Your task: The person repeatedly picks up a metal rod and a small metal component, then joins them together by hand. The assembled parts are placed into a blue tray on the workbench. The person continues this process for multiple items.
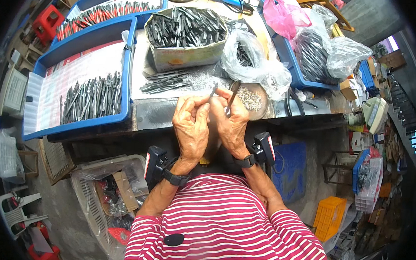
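Observation:
Close together at the bench's front edge, both hands are at work. My left hand (191, 126) pinches a thin grey strip-like piece (214, 89) between thumb and fingertips. Held upright in my right hand (231, 124) is a slim dark tool (234, 94); its exact kind cannot be made out. The fingertips of the two hands nearly meet, hiding the lower ends of both pieces. Just right of them stands a round dish (261, 109) of tiny metal parts. Left of the hands, a loose pile of slim black pieces (165, 82) lies on the bench.
Behind the pile stands a carton (188, 58) heaped with black pieces, beside a clear plastic bag (243, 56). Blue trays (82, 126) of slim pieces fill the left. Black-handled pliers (294, 103) lie right of the dish. A crate (93, 213) stands on the floor at left.

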### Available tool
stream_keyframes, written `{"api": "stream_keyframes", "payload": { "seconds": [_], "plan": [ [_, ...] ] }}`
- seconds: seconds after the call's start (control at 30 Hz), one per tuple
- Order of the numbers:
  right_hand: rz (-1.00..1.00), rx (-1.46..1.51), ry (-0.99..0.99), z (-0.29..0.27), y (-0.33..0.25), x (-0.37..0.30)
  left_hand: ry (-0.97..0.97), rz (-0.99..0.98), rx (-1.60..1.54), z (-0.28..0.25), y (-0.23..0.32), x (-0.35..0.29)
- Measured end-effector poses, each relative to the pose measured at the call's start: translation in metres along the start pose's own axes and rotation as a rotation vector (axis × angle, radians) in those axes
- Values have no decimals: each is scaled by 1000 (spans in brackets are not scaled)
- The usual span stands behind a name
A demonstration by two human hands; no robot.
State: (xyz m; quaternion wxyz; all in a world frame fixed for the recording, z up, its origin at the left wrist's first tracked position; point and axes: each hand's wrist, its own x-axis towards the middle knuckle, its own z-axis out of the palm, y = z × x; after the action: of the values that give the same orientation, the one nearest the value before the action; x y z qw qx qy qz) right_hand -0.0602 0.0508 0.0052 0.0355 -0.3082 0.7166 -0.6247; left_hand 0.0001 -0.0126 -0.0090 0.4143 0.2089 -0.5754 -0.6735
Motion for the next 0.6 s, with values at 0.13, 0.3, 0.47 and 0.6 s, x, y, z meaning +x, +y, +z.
{"api": "stream_keyframes", "payload": {
  "seconds": [0.13, 0.3, 0.47, 0.6],
  "plan": [
    [14, 18, -8, -1, 0, 8, -25, -22, -81, -2, 1, 2],
    [20, 89, 11, 1, 4, 9, -34, -67, -133, -3, 1, 4],
    [20, -65, 11, 4, 7, 10, -16, -20, -50, -1, -7, 11],
    [10, -53, -11, 2, 5, 7, -7, 2, -42, -2, -10, 10]
  ]
}}
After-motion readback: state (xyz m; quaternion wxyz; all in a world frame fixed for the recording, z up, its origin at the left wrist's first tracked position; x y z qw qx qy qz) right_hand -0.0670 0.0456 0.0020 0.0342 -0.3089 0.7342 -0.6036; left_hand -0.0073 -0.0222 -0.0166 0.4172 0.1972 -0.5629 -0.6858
